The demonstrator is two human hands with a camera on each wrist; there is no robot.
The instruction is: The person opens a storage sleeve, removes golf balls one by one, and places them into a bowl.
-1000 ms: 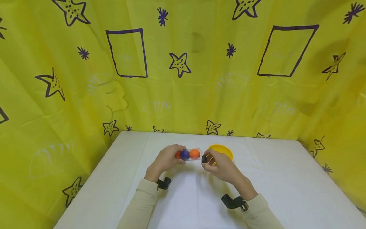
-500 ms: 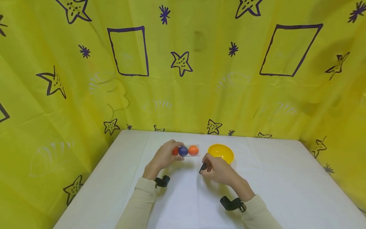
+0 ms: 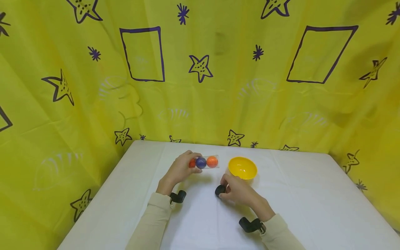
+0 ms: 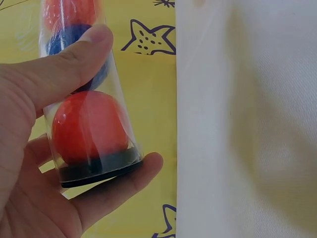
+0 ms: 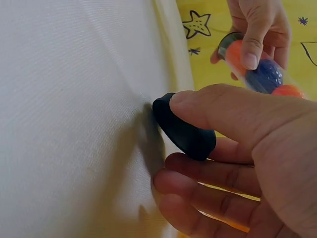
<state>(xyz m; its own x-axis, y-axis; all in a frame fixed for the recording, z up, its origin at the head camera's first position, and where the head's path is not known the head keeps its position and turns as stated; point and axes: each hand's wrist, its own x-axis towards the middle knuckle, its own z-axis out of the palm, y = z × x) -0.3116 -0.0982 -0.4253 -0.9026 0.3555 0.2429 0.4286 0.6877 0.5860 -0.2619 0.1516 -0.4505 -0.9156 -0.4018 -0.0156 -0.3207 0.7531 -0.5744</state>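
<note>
My left hand (image 3: 180, 169) grips a clear plastic tube (image 4: 119, 116) above the table, its thumb across the wall. Inside sit a red ball (image 4: 89, 126), a blue ball (image 3: 201, 163) and an orange ball (image 3: 212, 161) in a row. A black cap (image 4: 101, 168) closes the end by my palm; the other end, pointing right, has no cap on it. Between thumb and fingers my right hand (image 3: 238, 189) pinches a round black cap (image 5: 183, 129), tilted close over the white cloth. The yellow bowl (image 3: 242, 168) stands just behind the right hand.
White cloth covers the table (image 3: 297, 201). A yellow curtain (image 3: 175, 97) with drawn stars rises behind it and along both sides. Each wrist wears a black camera mount (image 3: 250, 225).
My right hand has drawn the black cap away from the tube's end, down toward the table in front of the bowl. The left hand has shifted slightly up and left with the tube.
</note>
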